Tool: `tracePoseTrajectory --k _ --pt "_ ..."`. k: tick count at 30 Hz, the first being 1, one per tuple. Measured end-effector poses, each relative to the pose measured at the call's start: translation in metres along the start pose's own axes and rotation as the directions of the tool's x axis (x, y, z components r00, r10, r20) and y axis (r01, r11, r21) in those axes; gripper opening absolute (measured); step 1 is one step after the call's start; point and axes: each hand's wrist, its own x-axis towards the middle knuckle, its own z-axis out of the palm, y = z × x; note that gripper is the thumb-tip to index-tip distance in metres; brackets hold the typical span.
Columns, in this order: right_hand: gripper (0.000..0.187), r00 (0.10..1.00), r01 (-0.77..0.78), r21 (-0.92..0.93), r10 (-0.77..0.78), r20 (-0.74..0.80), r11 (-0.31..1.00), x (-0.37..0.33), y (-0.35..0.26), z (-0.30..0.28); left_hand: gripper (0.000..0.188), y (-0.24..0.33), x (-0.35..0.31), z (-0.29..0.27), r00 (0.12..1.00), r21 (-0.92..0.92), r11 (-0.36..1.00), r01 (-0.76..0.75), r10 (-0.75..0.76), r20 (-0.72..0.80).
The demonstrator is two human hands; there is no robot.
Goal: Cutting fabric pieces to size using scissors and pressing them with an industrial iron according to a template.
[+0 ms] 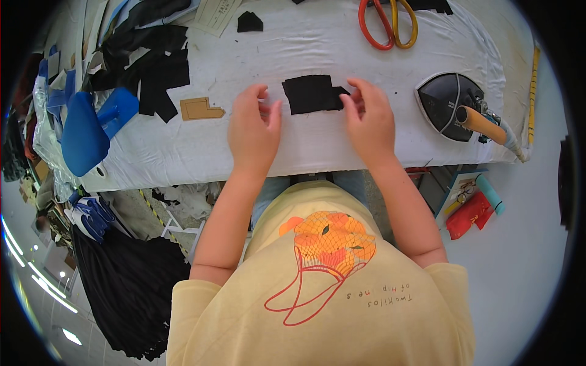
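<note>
Black cloth lies between your left hand, spread and apart from it, and your right hand, spread at its right edge.

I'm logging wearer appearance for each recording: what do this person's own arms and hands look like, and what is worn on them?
The left hand and right hand are ungloved, with no rings or watch visible. Both forearms are bare. Short, loose, pale yellow sleeves end near the elbows, with no visible markings.
</note>
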Motion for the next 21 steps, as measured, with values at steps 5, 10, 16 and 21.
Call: tracePoseTrajectory --k 5,10,16,21 --pt "0.031 0.88 0.47 -0.189 -0.475 0.019 0.863 -0.003 0.019 -0.006 0.027 -0.01 -0.002 -0.002 0.83 0.305 0.783 -0.541 0.556 0.045" --pt "0.033 0.735 0.672 -0.322 -0.655 0.178 0.667 -0.01 0.036 -0.003 0.032 -0.027 -0.005 -0.003 0.702 0.266 0.649 -0.712 0.662 0.263" --pt "0.039 0.712 0.696 -0.316 -0.678 0.185 0.645 -0.015 0.04 -0.008 0.029 -0.024 0.0 -0.009 0.685 0.215 0.65 -0.729 0.688 0.241" --pt "0.041 0.746 0.665 -0.205 -0.65 0.141 0.718 -0.015 0.037 -0.016 0.025 -0.008 0.029 -0.01 0.813 0.123 0.809 -0.574 0.581 -0.025"
